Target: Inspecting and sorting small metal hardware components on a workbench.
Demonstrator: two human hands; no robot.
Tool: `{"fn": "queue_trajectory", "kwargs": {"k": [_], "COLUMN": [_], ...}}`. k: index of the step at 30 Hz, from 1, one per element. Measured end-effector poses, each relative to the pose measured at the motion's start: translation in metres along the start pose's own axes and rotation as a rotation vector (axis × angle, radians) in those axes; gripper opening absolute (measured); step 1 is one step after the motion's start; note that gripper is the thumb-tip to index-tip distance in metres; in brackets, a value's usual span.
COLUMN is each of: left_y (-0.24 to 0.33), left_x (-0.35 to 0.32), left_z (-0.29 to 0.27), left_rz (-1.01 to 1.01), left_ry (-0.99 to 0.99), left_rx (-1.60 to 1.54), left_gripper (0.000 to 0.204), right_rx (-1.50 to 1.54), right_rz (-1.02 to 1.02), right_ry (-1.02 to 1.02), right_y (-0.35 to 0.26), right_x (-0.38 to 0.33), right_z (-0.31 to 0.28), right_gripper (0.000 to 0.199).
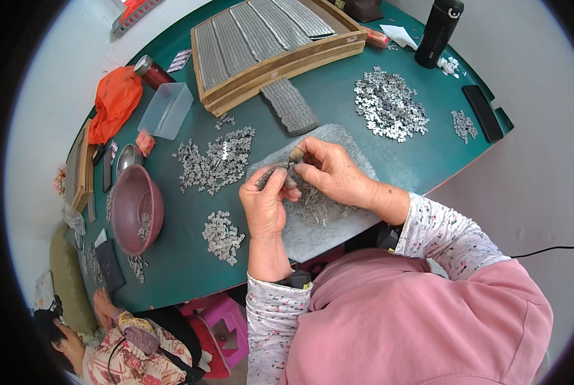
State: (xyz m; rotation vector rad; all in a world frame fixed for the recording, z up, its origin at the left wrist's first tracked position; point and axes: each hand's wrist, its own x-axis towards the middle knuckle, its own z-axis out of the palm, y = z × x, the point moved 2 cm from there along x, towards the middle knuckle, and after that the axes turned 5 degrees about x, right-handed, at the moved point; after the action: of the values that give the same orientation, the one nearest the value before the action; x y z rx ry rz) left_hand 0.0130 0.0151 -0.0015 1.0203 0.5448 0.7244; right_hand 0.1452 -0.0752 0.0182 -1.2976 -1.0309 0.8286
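Note:
My left hand (265,204) and my right hand (333,169) meet fingertip to fingertip above a grey felt mat (354,144). Between their pinched fingers is a small metal piece (291,165), partly hidden, so its exact shape does not show. Greyish coverings wrap some of the fingertips. Under my right hand, a heap of thin metal pins (319,206) lies on the mat. Just beyond the hands, a grey strip of tightly joined metal pieces (291,108) leans from the wooden tray's edge down toward the mat.
Piles of small metal pieces (391,106) are spread over the green table (178,279). Farther back stands a wooden tray (280,66) of grey strips. A pink bowl (123,212), clear plastic box (165,112), black bottle (438,33) and phone (482,113) surround them. Another person (139,346) sits lower left.

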Motion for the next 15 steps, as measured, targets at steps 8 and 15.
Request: {"fn": "queue_trajectory", "kwargs": {"k": [8,15], "left_y": [0.005,0.006], "left_x": [-0.003,-0.005], "left_z": [0.004,0.011], "left_rz": [0.095,0.115], "left_ry": [-0.007,-0.05], "left_rx": [0.129,0.195], "left_gripper": [0.008,0.01], "right_rx": [-0.019,-0.144], "right_rz": [-0.118,-0.188], "right_ry": [0.115,0.147], "right_y": [-0.014,-0.014], "right_x": [-0.004,-0.005], "right_z": [0.008,0.003], "right_gripper": [0.016,0.013]}}
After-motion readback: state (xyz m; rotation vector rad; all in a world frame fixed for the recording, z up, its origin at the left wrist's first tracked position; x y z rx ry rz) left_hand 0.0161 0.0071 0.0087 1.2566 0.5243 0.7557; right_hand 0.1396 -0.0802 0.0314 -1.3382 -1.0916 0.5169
